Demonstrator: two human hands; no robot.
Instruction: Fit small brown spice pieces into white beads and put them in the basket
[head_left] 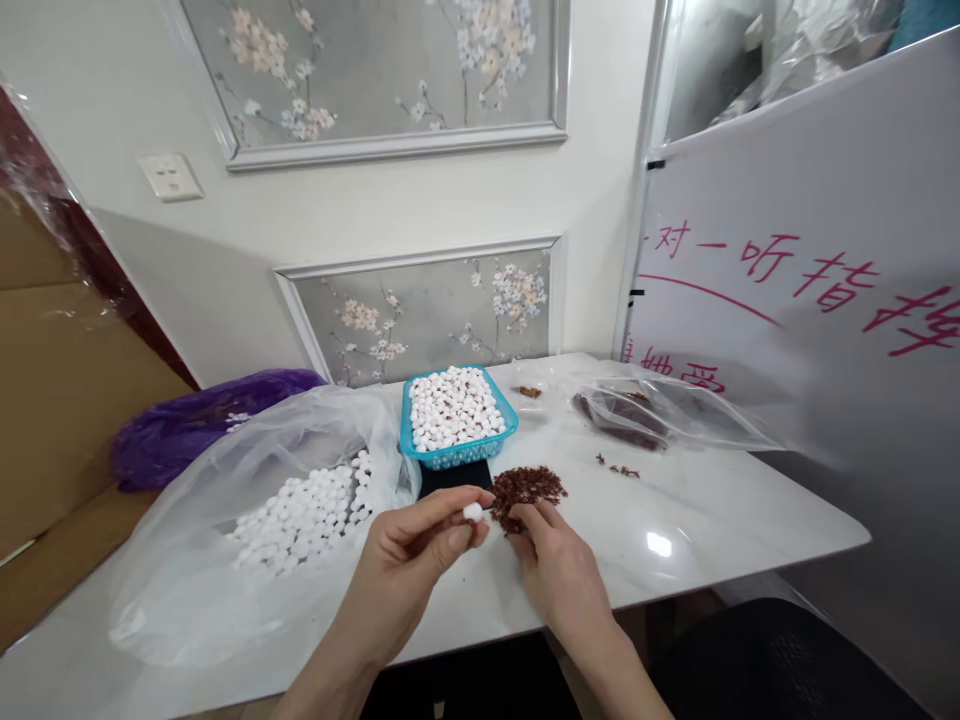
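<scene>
Nearest the camera, the left hand (420,560) is closed in a pinch on a white ball (473,512) above the counter (712,540). Right of it, the right hand (551,555) is partly curled, fingertips at the reddish-brown pile (532,485); whether it grips any pieces cannot be determined.

Left hand (424,545) is out front, thumb and fingertips pinched together, wrist angled up. Right hand (559,560) is lower, palm down, fingers curled toward the tabletop. Both forearms bare, angling inward.
</scene>
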